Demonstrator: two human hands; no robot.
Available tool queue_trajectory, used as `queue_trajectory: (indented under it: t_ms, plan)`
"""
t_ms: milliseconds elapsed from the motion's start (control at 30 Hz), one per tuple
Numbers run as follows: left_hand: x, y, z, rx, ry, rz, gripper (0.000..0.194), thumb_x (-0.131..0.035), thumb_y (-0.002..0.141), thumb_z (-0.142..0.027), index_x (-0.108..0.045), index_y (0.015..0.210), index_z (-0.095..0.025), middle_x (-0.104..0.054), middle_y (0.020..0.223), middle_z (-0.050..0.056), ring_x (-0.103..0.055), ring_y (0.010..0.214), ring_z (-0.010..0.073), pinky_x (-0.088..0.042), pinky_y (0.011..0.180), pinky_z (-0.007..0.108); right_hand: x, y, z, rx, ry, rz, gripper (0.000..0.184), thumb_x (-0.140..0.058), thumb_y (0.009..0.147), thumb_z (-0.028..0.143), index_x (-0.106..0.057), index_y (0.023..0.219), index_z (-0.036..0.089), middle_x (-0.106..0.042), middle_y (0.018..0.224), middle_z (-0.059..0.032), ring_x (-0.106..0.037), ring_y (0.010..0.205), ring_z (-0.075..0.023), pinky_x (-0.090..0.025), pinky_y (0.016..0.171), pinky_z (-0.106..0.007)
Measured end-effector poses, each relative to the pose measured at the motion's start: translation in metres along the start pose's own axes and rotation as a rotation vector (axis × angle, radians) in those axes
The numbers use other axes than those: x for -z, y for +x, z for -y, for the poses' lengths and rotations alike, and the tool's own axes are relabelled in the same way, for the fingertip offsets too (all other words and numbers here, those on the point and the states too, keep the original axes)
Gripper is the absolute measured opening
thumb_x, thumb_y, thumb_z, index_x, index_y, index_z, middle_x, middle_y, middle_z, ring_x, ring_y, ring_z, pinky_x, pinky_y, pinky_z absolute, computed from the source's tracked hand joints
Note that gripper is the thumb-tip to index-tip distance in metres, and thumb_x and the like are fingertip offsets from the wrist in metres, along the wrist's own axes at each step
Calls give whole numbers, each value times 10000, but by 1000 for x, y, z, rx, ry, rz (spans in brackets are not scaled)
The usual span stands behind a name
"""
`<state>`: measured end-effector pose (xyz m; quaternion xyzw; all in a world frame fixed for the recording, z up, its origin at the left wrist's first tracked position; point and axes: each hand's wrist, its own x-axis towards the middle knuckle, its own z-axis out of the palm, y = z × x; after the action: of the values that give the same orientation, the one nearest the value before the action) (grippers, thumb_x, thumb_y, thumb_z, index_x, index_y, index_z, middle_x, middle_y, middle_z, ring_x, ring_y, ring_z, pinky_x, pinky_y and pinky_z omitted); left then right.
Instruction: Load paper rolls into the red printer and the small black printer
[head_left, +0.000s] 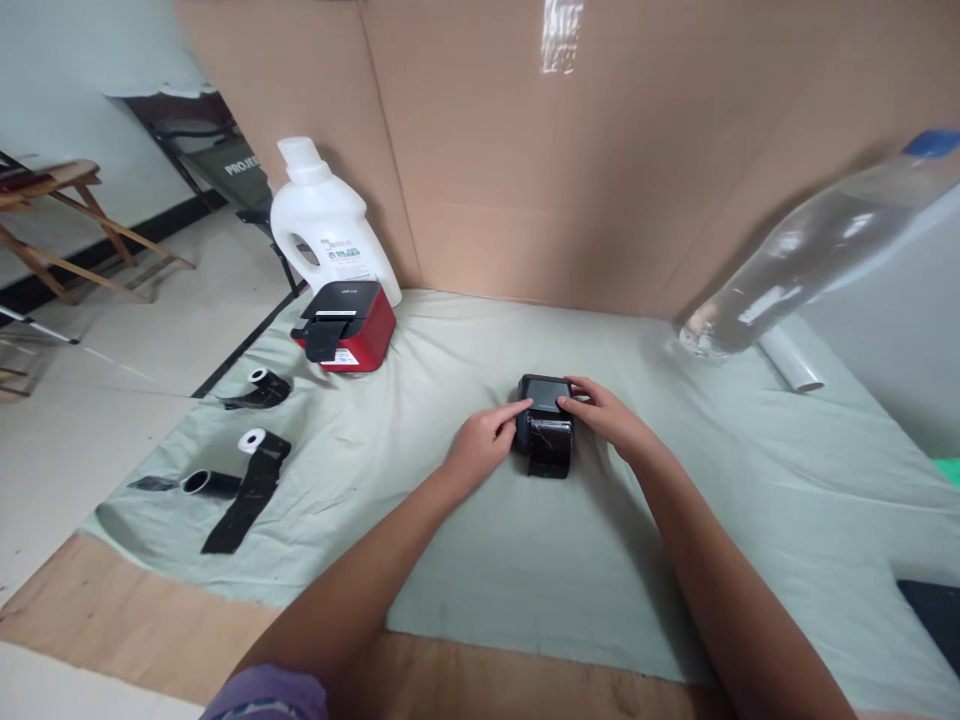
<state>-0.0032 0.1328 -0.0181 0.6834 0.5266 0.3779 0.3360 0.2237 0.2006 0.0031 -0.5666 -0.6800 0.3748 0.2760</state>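
Observation:
A small black label printer [547,391] with a dark top panel lies on the pale green cloth in front of me. A wide, glossy black strip [550,445] hangs from its near side onto the cloth. My left hand [486,440] is against the printer's left side, its index finger stretched onto the top edge and the other fingers curled. From the right, my right hand [600,410] grips the printer, one digit on the top panel and the fingers at the far right corner. The undersides of both hands are hidden.
A red and black printer [367,335] stands at the back left before a white jug [330,225]. Rolls of black strip [251,490] lie at left. A large clear bottle [810,255] leans at right by a pale tube [793,358]. Cardboard [487,150] walls the back.

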Motion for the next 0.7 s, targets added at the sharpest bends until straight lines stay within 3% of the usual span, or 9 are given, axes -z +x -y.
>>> queue_trajectory:
  t_ms: [100,233,367,533,633,700]
  plan:
    - [3,1,-5,29,164,23,472,-438,961,-185,-690,1339,-310,-751,1221,17,-700,957,209,-506,883,306,1,1,0,-115,141,61,463,-677,879,375,-626,1304,198,-681,1244,-150,-692,1055,-255,-535,952,-410]
    - [6,6,-8,80,325,38,468,-474,950,-184,-697,1322,-359,-761,1196,0,-708,941,231,-504,860,324,-5,-2,-3,-94,208,29,490,-698,846,392,-629,1288,191,-672,1214,-140,-676,1021,-255,-523,968,-437]
    - [8,9,-2,44,285,46,458,-464,957,-187,-706,1308,-355,-771,1144,0,-704,939,218,-503,848,308,-19,-6,-8,-13,175,-96,557,-617,874,455,-584,1358,181,-650,1252,-146,-658,987,-243,-524,963,-449]
    - [9,8,8,-42,208,64,490,-430,974,-207,-633,1405,-322,-757,1145,24,-694,991,212,-504,925,323,-28,-6,-14,71,74,-206,485,-430,940,401,-603,1337,183,-623,1367,-137,-570,1267,-263,-402,1138,-467]
    - [8,7,12,-92,241,26,574,-445,945,-199,-499,1515,-250,-671,1331,72,-639,1173,230,-478,1034,356,-25,-11,-18,100,28,-192,523,-414,888,284,-580,1374,186,-636,1351,-127,-588,1242,-260,-424,1119,-468]
    - [8,6,13,-121,309,56,719,-522,870,-182,-385,1575,-204,-514,1531,112,-503,1376,278,-400,1148,422,-21,-21,-23,159,-40,-141,594,-430,849,242,-539,1428,168,-626,1369,-145,-601,1208,-275,-443,1095,-481]
